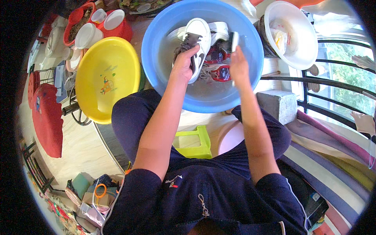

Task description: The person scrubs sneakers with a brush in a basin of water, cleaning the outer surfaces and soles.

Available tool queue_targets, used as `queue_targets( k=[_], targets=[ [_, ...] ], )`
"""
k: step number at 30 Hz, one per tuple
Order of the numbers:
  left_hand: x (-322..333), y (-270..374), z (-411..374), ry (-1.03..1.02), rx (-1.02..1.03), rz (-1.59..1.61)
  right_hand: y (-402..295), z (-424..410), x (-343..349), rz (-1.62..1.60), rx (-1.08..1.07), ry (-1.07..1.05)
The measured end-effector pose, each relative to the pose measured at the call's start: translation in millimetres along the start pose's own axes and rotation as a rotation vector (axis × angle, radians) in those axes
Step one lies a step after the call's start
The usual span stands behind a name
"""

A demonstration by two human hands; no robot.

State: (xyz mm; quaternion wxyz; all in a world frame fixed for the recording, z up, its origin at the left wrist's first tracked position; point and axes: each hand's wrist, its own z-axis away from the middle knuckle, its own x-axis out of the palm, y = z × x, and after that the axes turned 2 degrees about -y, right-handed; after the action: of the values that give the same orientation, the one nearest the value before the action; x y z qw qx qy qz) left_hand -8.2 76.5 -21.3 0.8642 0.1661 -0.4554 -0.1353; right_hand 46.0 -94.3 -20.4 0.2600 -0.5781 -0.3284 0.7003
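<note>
Over a blue plastic basin (202,101) my left hand (185,61) grips a white sneaker (197,28) with dark laces and dark patches, its toe pointing away from me. My right hand (239,69), slightly blurred, holds a scrubbing brush (234,41) with a white back and dark bristles. The bristles face the sneaker but stand apart from it. Lower in the basin lie more shoes: a white shoe (219,28) and red-and-white shoes (221,72), partly hidden behind the held sneaker. Water appears to cover the basin's bottom.
A yellow basin (123,88) leans at my left, near red tubs and white containers (87,35). On the right are a white basin (308,44), a grey block (279,105), black railings (329,80) and striped cloth (326,176). A green plastic stool (202,147) stands between my legs.
</note>
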Motion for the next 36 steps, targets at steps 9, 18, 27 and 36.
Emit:
queue_targets(
  k=[9, 18, 27, 36],
  targets=[
    [-17, -19, -26, 0.012, -0.011, 0.030, -55, 11, 41, 0.245, -0.091, 0.058],
    [-25, -20, -19, 0.020, 0.034, 0.064, -48, 43, 37, 0.318, -0.126, -0.114],
    [-13, -20, -16, 0.049, 0.118, 0.119, -10, -19, -2, 0.297, 0.276, -0.006],
    [-25, -16, -25, -0.001, 0.067, 0.211, -14, 19, -4, -0.231, 0.217, -0.089]
  ],
)
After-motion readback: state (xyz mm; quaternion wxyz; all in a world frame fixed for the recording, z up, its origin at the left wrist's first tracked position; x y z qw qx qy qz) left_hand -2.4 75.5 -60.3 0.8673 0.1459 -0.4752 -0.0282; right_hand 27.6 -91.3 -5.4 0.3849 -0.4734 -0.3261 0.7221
